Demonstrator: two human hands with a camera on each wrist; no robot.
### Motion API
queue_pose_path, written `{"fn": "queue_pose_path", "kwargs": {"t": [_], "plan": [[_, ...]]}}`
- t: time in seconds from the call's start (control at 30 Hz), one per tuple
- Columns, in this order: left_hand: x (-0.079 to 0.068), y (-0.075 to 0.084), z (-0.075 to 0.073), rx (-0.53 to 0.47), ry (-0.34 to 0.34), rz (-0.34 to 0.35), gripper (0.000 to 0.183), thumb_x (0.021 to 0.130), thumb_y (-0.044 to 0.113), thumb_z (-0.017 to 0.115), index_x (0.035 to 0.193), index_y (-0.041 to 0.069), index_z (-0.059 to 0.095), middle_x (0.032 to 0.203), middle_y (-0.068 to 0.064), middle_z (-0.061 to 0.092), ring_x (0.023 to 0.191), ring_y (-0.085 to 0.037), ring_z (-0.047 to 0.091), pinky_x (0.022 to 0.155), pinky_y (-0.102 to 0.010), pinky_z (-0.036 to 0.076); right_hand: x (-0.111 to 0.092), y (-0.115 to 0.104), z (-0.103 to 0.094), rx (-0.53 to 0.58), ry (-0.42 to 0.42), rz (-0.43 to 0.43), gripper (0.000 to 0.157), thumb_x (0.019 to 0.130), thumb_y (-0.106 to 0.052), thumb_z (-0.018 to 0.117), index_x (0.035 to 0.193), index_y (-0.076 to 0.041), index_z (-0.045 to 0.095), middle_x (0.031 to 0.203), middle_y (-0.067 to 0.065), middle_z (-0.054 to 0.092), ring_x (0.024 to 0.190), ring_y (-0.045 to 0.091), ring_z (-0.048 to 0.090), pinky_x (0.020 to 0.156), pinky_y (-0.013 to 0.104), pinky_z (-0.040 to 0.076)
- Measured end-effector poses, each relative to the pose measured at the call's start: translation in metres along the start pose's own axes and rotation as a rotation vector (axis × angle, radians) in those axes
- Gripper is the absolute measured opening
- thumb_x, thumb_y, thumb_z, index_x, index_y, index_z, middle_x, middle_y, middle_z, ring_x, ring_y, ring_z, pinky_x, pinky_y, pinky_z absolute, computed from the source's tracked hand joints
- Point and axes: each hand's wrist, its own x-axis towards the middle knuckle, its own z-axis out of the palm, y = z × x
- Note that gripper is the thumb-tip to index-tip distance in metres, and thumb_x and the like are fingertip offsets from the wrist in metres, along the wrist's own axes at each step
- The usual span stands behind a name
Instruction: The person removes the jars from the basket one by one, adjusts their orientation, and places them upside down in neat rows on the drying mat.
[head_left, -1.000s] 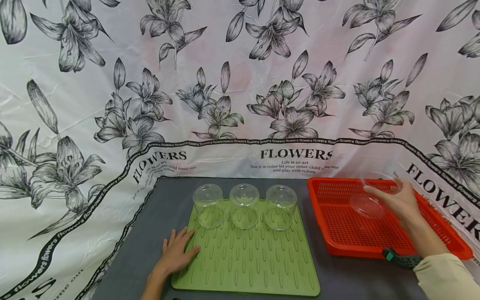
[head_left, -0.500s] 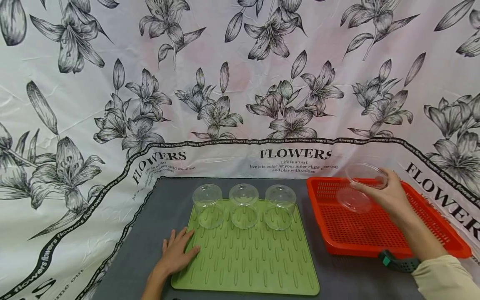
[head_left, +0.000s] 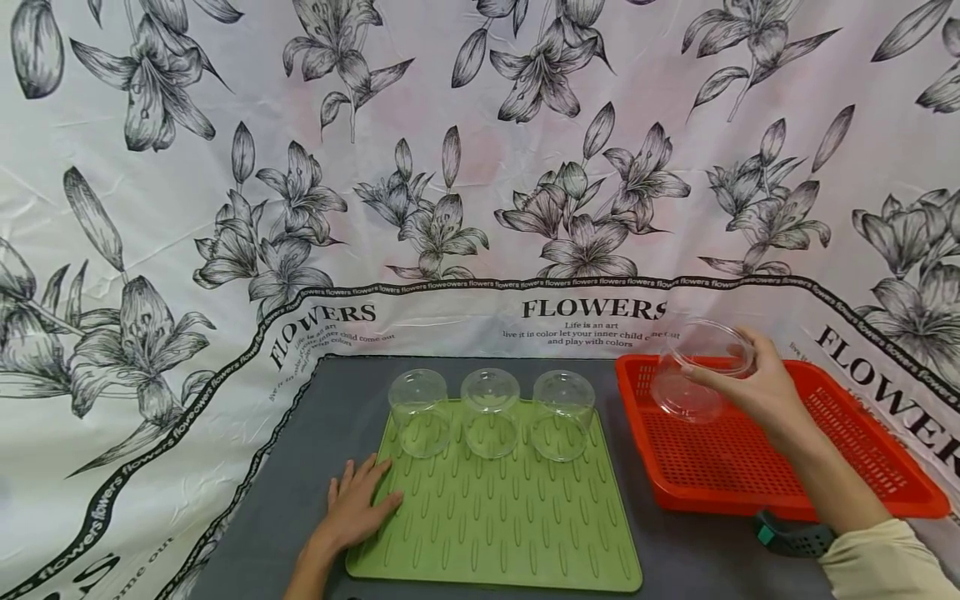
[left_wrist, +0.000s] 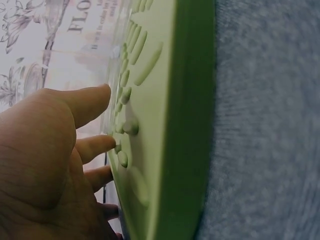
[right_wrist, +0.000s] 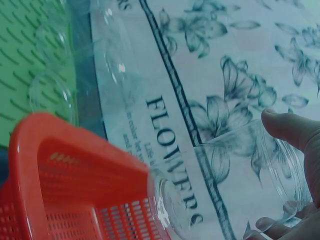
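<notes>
A clear plastic jar (head_left: 688, 379) hangs above the left part of the red basket, with my right hand (head_left: 765, 390) gripping it round its rim. In the right wrist view the jar (right_wrist: 225, 170) shows ridges near the rim, by the thumb and fingers. My left hand (head_left: 356, 504) rests with spread fingers on the left edge of a green ridged mat (head_left: 487, 517); the left wrist view shows its fingertips touching that mat (left_wrist: 155, 125). Along the mat's back edge stand three similar clear jars: left (head_left: 418, 414), middle (head_left: 490, 414) and right (head_left: 562, 417).
The red perforated basket (head_left: 720, 500) stands right of the mat on a dark grey table (head_left: 292, 467). Behind the table hangs a white flower-printed cloth (head_left: 450, 317), which also comes down along the left side.
My right hand has carried the jar leftward and slightly up over the basket. The left hand and the three jars on the mat have stayed in place.
</notes>
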Motion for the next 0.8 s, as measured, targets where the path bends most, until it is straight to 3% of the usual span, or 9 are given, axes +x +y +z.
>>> {"fn": "queue_pose_path", "kwargs": {"t": [0.17,0.43,0.63,0.7,0.8], "plan": [[0.001,0.001,0.003,-0.021,0.017,0.002,0.067,0.100,0.043,0.062,0.154,0.007,0.043,0.166,-0.029,0.019,0.151,-0.061,-0.005,0.113,-0.081,-0.007,-0.005,-0.012,0.007,0.002,-0.031,-0.025,0.106,0.092,-0.043,0.075,0.165,-0.012,0.005,0.160,0.029,0.026,0.133,0.045,0.040,0.079,0.023,0.052],[0.001,0.005,0.008,-0.019,0.106,0.044,0.063,0.100,0.040,0.062,0.152,0.009,0.046,0.167,-0.026,0.022,0.152,-0.059,-0.002,0.113,-0.082,-0.004,-0.015,-0.025,0.016,0.010,-0.083,-0.064,0.104,0.092,-0.039,0.076,0.165,-0.015,0.006,0.160,0.025,0.030,0.134,0.044,0.044,0.091,0.038,0.053],[0.001,0.014,0.007,0.018,0.245,0.131,0.052,0.098,0.033,0.065,0.143,0.010,0.056,0.156,-0.025,0.044,0.149,-0.060,0.017,0.111,-0.083,0.012,-0.023,-0.038,0.024,0.029,-0.114,-0.116,0.097,0.091,-0.032,0.078,0.164,-0.017,0.016,0.154,0.019,0.039,0.115,0.017,0.059,0.084,0.020,0.053],[0.001,0.018,0.005,0.028,0.297,0.159,0.048,0.098,0.031,0.066,0.139,0.009,0.059,0.149,-0.023,0.052,0.146,-0.059,0.025,0.111,-0.081,0.019,-0.025,-0.041,0.027,0.029,-0.132,-0.133,0.097,0.091,-0.031,0.079,0.164,-0.018,0.017,0.156,0.020,0.038,0.115,0.018,0.059,0.084,0.022,0.053],[0.001,0.023,0.003,0.035,0.365,0.183,0.043,0.098,0.031,0.067,0.135,0.009,0.062,0.139,-0.018,0.060,0.140,-0.054,0.039,0.106,-0.077,0.031,-0.029,-0.046,0.031,0.022,-0.154,-0.149,0.096,0.090,-0.031,0.079,0.163,-0.020,0.018,0.158,0.023,0.036,0.123,0.034,0.055,0.085,0.029,0.052]]}}
